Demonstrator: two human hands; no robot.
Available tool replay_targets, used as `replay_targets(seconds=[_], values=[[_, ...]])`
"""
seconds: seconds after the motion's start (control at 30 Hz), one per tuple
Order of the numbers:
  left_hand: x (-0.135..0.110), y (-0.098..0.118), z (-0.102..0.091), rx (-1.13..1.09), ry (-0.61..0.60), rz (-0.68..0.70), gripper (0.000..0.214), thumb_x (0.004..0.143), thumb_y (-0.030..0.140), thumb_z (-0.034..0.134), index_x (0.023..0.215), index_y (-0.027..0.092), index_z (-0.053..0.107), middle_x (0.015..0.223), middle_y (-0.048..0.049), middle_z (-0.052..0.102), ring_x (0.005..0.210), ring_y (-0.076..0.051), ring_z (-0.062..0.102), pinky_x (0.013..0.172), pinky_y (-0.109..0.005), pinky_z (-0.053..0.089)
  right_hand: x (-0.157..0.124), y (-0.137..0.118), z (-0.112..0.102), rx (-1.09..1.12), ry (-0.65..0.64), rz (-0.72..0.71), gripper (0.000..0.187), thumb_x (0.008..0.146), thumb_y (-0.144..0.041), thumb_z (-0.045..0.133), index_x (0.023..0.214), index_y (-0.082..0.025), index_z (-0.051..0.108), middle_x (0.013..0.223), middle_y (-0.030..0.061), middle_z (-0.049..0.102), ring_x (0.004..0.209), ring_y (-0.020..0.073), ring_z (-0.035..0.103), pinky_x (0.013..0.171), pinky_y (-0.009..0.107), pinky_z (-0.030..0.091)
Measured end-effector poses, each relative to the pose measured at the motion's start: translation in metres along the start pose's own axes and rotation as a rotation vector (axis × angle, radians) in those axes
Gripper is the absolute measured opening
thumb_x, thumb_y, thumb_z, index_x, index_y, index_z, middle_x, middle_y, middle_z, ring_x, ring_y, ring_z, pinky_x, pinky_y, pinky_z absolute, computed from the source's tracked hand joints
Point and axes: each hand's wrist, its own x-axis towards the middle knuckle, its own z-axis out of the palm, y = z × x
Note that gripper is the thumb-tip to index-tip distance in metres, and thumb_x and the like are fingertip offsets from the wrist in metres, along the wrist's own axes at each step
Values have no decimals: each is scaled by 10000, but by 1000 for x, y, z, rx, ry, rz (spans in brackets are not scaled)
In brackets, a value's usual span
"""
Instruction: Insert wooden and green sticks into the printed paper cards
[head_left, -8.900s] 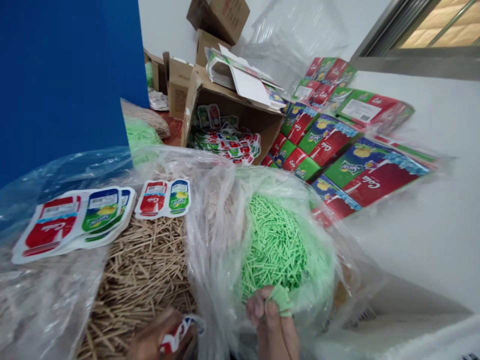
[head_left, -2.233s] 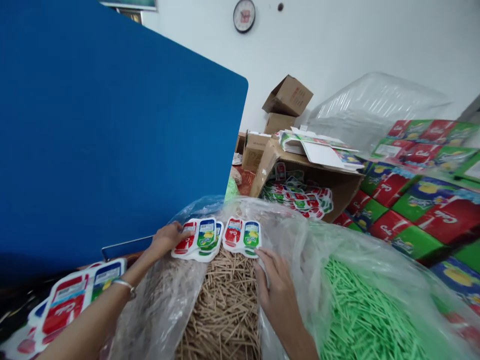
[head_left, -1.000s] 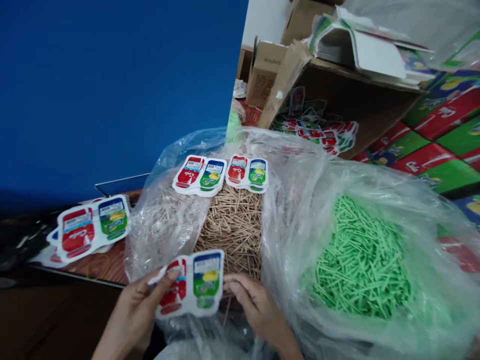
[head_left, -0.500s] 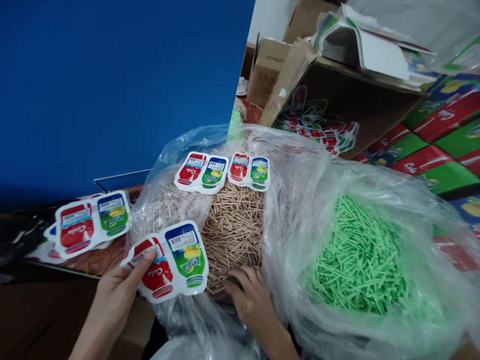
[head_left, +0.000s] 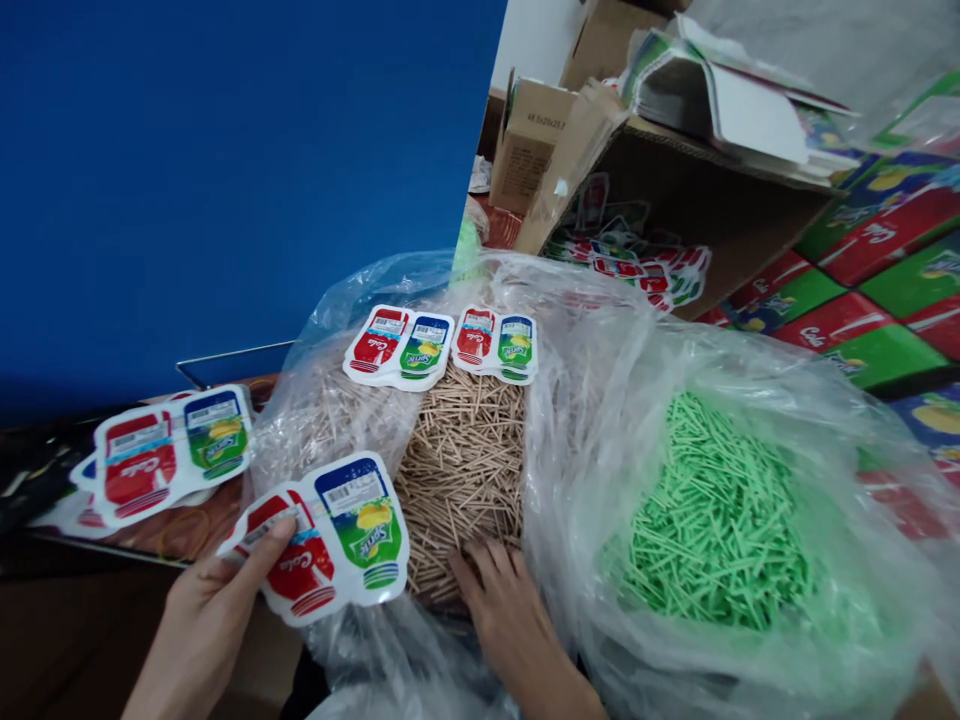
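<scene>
My left hand [head_left: 214, 610] pinches the left edge of a white-bordered card printed with a red Cola bottle and a green Sprite bottle [head_left: 367, 530], thumb on top. My right hand [head_left: 514, 615] rests at the near edge of a heap of thin brown sticks [head_left: 469, 460] in a clear plastic bag. Its fingers are apart, the tips among the sticks; I see nothing held in it. Along the far side of the heap lie two more card stacks, a left one [head_left: 397, 348] and a right one [head_left: 493, 345].
Bright green sticks [head_left: 712, 520] fill a second clear bag [head_left: 592, 560] on the right. More cards [head_left: 169, 455] are piled at the left. Behind stands an open cardboard box [head_left: 750, 250] with cards inside. Printed cartons [head_left: 862, 330] are stacked at right; a blue panel [head_left: 225, 180] rises at back left.
My left hand has shifted slightly left and down with the card. The fingers of my right hand have straightened and spread on the brown sticks.
</scene>
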Motion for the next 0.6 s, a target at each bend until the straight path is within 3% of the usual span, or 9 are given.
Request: replay_targets(seconds=[0.1,0.27,0.43,0.6], values=[[-3,3,-1,-149,-31,-127,409,371,493,886,701,275,786,672,59,759,633,-139,672,608,-134,562,3,-5,-3,-14,-37,36,492,795,-25,485,1277,-123,506,1160,122,621,1029,283,526,871,436,455],[-9,16,4,-198,-4,-170,439,293,461,902,659,252,783,671,51,767,601,-140,682,601,-132,577,10,-15,6,-85,-13,74,558,740,22,422,1294,-11,479,1006,190,658,882,308,577,788,495,506],[-6,22,4,-207,86,-146,306,276,243,886,552,248,755,616,68,752,582,-131,679,568,-105,571,7,-20,19,-46,42,132,563,761,23,377,1318,6,459,1079,245,643,1038,347,586,877,554,501],[-6,22,4,-212,116,-95,320,309,145,827,595,271,758,686,101,763,675,-133,683,602,-89,565,8,-25,26,79,76,177,610,860,-29,340,1463,-43,250,1280,237,568,1230,331,517,964,535,496]])
